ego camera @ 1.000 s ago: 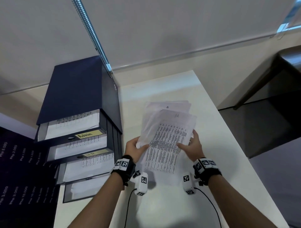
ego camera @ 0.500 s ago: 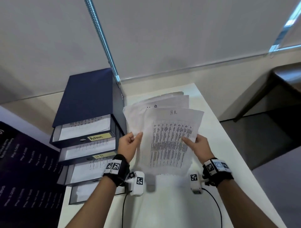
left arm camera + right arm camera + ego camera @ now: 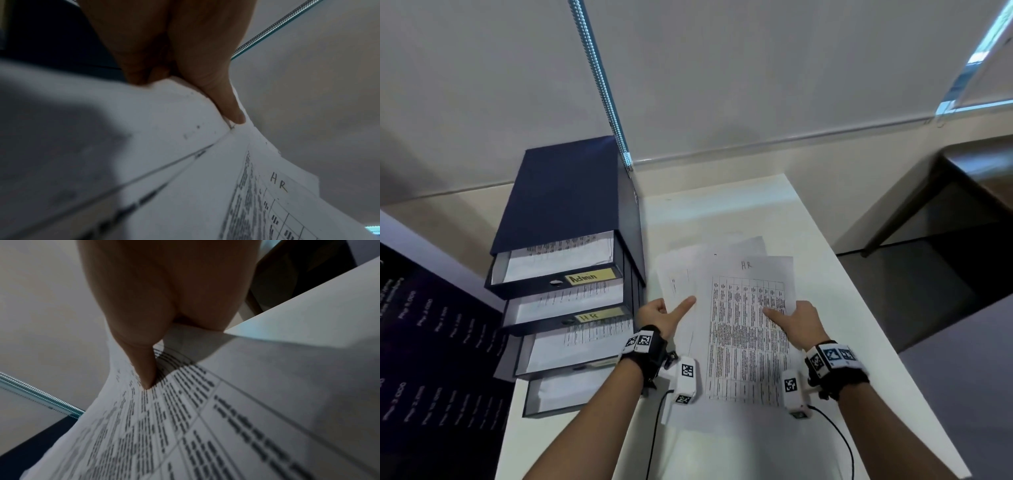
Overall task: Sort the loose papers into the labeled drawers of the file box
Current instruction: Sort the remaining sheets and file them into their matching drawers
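Note:
A fanned stack of white papers is held above the white table. The top sheet, a printed table headed "HR", faces me. My left hand pinches the stack's left edge, thumb on top. My right hand pinches the top sheet's right edge, thumb on the print. The dark blue file box stands at the left, its drawers pulled out with papers inside. Yellow labels read "Admin" and "HR".
A beaded blind chain hangs down beside the box's right rear corner. A dark table stands to the right, beyond a gap. A dark printed panel fills the lower left. Wrist camera cables trail over the table's near part.
The held papers have come down and toward me, now lying flatter over the table. The head view has tilted so the box sits lower in frame. Both hands keep their hold.

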